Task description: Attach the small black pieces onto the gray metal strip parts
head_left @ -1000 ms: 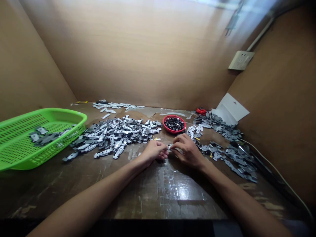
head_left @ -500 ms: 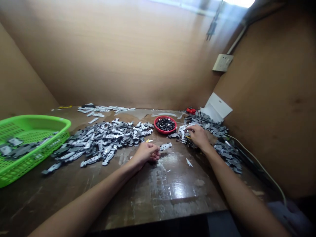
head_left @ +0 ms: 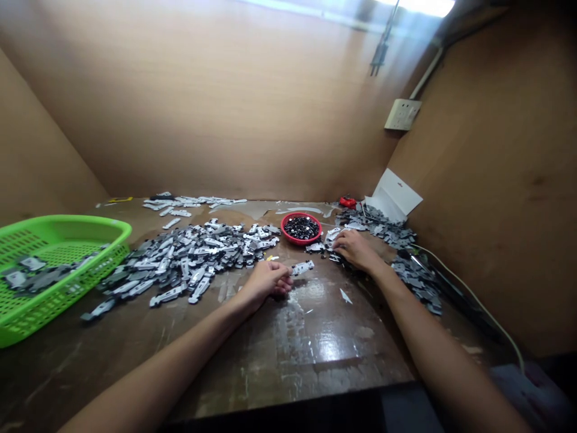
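Observation:
My left hand [head_left: 270, 279] is closed in a pinch on one end of a flat white-and-grey car-shaped piece [head_left: 302, 268], held just above the table in front of me. To the right, my right hand [head_left: 356, 249] reaches down with bent fingers at a small cluster of similar white pieces [head_left: 332, 234]. Its fingertips touch the cluster, and what they grip is hidden. Behind and between the hands stands a round red basket [head_left: 282, 231] full of small black parts. A large heap of white-and-grey car-shaped pieces [head_left: 198, 255] spreads left of my left hand.
A green perforated basket [head_left: 90, 285] with several pieces stands at far left. Grey pieces [head_left: 387, 228] lie at right, near a white card [head_left: 396, 192] and a pale cable [head_left: 473, 300]. White strips [head_left: 193, 201] lie along the back wall. A plug [head_left: 378, 57] hangs above.
My right hand has shifted slightly left and its fingers have come down onto the white cluster. My left hand keeps the same piece in place. The view has tilted a little.

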`<state>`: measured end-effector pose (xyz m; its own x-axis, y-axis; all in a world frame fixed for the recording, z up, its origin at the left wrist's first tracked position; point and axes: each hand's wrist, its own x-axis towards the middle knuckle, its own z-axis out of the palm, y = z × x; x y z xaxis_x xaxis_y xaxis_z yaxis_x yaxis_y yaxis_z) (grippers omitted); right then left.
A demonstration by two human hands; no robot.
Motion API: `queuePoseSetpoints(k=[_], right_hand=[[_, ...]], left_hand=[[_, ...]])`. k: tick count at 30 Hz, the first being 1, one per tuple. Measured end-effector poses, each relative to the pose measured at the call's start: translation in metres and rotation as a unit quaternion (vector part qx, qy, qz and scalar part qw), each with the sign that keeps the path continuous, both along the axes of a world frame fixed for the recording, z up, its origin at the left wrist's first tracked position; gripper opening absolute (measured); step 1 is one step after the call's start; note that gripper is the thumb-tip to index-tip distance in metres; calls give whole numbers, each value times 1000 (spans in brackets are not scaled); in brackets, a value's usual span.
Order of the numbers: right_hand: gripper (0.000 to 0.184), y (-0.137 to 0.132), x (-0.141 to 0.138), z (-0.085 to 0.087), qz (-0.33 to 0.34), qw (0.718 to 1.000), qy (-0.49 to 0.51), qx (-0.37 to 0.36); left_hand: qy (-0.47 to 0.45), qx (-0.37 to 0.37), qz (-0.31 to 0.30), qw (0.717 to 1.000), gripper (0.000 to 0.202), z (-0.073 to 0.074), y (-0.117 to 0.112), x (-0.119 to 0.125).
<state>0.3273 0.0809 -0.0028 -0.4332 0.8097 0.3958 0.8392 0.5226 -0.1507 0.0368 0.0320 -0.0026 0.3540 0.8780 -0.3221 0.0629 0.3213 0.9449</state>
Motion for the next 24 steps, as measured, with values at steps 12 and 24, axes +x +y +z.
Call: queuePoseSetpoints(k=[12,24], right_hand=[[42,-24,-35,20,-14,976,212,-47],[30,-29,-49,21,-25,886,439,-146]], left_hand=[[0,-9,1,1000,20,1,0,0],[8,-6,11,1000,16,3,-1,1]])
